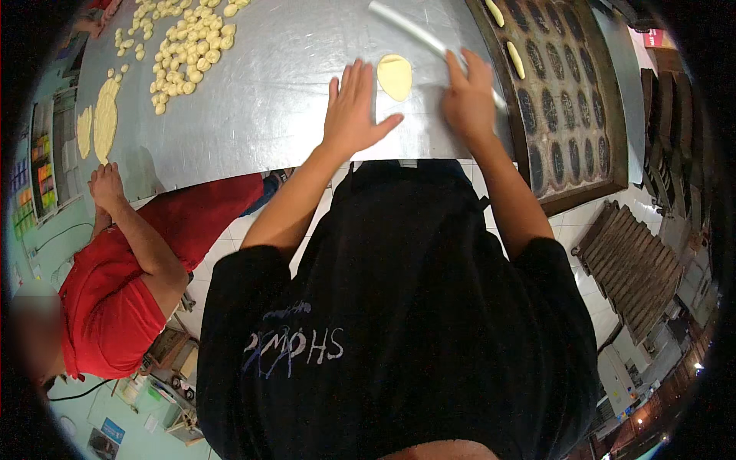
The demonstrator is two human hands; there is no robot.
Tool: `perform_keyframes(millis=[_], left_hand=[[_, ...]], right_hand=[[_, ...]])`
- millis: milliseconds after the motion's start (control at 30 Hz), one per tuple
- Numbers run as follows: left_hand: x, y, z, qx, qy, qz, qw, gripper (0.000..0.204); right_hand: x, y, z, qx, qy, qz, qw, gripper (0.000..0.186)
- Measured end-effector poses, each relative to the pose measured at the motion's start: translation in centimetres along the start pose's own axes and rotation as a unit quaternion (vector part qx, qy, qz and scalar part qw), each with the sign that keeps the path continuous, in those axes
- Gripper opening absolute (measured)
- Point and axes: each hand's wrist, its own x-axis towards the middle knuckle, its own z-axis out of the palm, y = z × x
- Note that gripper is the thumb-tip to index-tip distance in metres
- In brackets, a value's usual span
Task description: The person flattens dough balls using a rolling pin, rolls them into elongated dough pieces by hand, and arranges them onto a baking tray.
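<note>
While the flattened dough oval [395, 76] lies on the steel table [268, 100], both hands work beside it.
Left hand [354, 107] rests flat, fingers spread open, just left of the dough, likely bracing. Right hand [468, 96] curls closed around a pale rolling pin [406, 27] running far-left over the dough. Dark moulded tray [567, 100] right, holding two shaped pieces; small dough balls [188, 46] far left; a red-shirted co-worker's hand [106, 186] at the table's near-left edge.
</note>
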Motion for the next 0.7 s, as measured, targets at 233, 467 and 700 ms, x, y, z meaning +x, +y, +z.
perform_keyframes(millis=[233,467,700], left_hand=[[6.6,-0.6,0.2,0.193,-0.112,0.043,0.974,0.122],[-3.1,1.0,-1.3,0.161,-0.133,0.114,0.971,0.113],[1.3,1.7,-0.2,0.083,-0.043,0.027,0.995,0.120]], right_hand=[[4.0,-1.6,6.2,-0.040,-0.096,-0.076,0.992,0.054],[-4.6,-2.2,-0.1,-0.028,-0.233,-0.135,0.963,0.066],[2.0,-3.6,3.9,0.064,-0.100,-0.096,0.988,0.073]])
